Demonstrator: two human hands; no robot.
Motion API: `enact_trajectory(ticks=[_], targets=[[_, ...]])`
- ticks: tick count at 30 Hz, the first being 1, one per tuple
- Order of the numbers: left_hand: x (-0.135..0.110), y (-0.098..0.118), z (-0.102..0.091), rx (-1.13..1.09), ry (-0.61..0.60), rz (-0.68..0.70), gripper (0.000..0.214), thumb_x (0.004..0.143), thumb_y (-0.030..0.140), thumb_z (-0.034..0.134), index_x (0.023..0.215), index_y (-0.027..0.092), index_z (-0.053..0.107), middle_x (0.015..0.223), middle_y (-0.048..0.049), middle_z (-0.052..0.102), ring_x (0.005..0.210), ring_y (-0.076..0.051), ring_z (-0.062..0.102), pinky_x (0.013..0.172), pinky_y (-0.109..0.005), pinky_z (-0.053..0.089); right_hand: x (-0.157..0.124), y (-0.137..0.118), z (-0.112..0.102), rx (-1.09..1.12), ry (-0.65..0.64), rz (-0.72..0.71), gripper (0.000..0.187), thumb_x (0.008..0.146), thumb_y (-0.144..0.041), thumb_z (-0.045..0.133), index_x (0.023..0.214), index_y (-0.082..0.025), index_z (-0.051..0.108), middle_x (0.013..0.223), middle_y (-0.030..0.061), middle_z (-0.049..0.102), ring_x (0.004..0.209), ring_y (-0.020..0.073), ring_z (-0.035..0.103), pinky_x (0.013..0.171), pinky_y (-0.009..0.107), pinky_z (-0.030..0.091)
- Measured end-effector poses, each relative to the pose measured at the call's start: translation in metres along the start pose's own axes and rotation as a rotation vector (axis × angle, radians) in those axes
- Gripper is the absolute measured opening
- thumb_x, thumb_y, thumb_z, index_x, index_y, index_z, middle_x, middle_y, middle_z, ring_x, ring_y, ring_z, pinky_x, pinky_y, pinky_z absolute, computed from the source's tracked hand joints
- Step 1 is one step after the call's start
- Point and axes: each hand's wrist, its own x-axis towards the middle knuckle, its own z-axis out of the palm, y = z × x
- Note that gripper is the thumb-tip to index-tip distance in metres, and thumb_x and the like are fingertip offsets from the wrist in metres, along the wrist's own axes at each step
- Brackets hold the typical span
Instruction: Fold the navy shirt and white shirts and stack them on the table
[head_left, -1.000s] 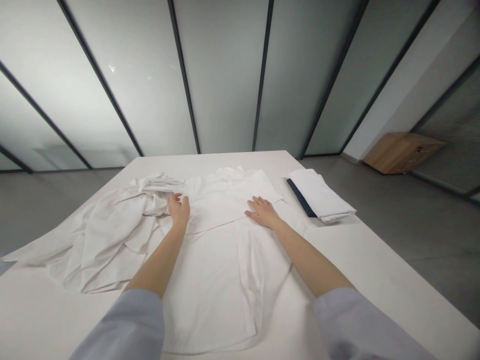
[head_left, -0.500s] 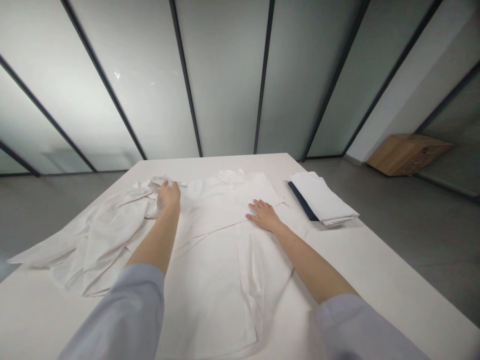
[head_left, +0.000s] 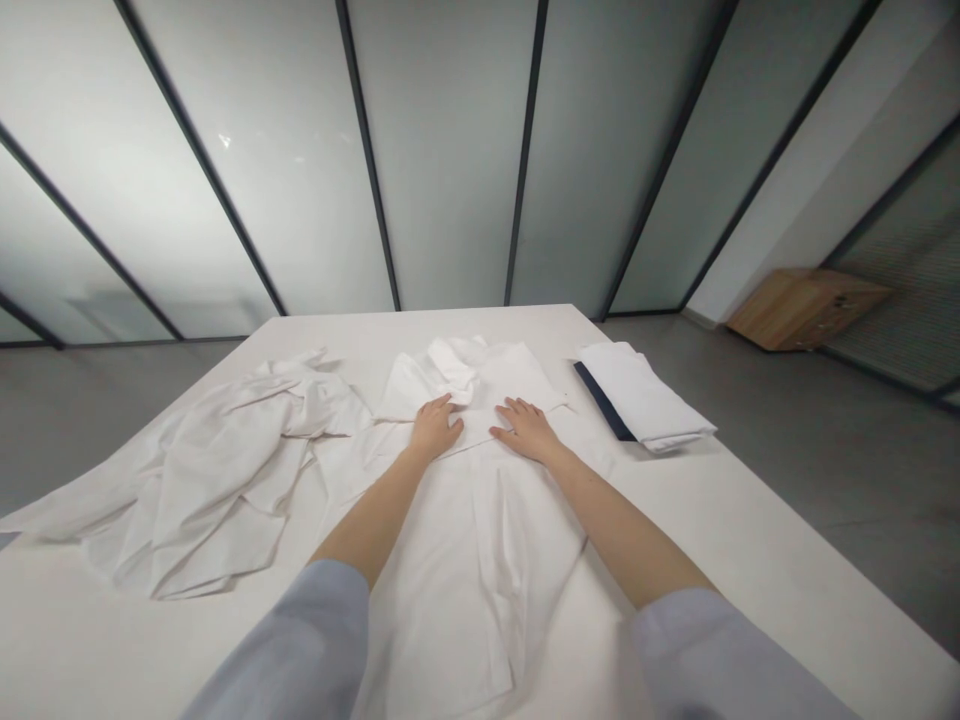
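Note:
A white button shirt (head_left: 465, 560) lies on the table with its collar (head_left: 450, 362) at the far end. My left hand (head_left: 435, 428) rests flat on the upper middle of the shirt, just below a bunched fold of white fabric (head_left: 416, 388). My right hand (head_left: 529, 430) lies beside it, palm down on the shirt's right shoulder area. Neither hand grips anything. To the left lies a crumpled mass of white cloth (head_left: 214, 480); I cannot tell whether it is part of the shirt.
The white table (head_left: 750, 520) extends beyond both sides of the shirt. A folded white garment with a navy band (head_left: 637, 392) sits at its far right. Frosted glass panels stand behind, above a grey floor, with a low wooden box (head_left: 802, 308) at right.
My left hand has let go of the crumpled cloth and moved right to the shirt's middle. Fabric now lies bunched beside the collar. My right hand has stayed in place.

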Motion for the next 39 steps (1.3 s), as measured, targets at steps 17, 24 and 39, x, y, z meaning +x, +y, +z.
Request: enact_trajectory(ticks=[17, 24, 39], targets=[[0.005, -0.024, -0.007, -0.529, 0.199, -0.18, 0.028, 0.079, 0.029, 0.05, 0.092, 0.016, 0.071, 0.093, -0.005, 0.073, 0.089, -0.021, 0.065, 0.084, -0.032, 0.049, 0.06, -0.039, -0.011, 0.085, 0.09, 0.097, 0.068, 0.085, -0.045, 0.053, 0.145, -0.017, 0.036, 0.142, 0.0171, 0.043, 0.123, 0.0322, 0.045, 0.098, 0.041, 0.038], [0.003, -0.021, -0.01, -0.469, 0.163, -0.158, 0.018, 0.079, 0.029, 0.05, 0.087, 0.018, 0.063, 0.087, -0.0038, 0.07, 0.085, -0.019, 0.063, 0.081, -0.03, 0.047, 0.099, -0.047, -0.003, 0.435, 0.272, 0.038, 0.045, 0.088, -0.02, 0.031, 0.123, -0.015, 0.058, 0.137, 0.0119, 0.052, 0.126, 0.0189, 0.045, 0.103, 0.032, 0.035], [0.003, -0.021, -0.008, -0.1, 0.024, -0.19, 0.05, 0.08, 0.01, 0.047, 0.129, 0.018, 0.047, 0.122, -0.0089, 0.064, 0.114, -0.023, 0.057, 0.105, -0.039, 0.034, 0.031, 0.035, -0.081, 0.876, 0.049, 0.226, 0.024, 0.075, -0.043, 0.06, 0.081, -0.02, 0.061, 0.069, -0.0007, 0.062, 0.061, 0.0141, 0.054, 0.057, 0.023, 0.04]])
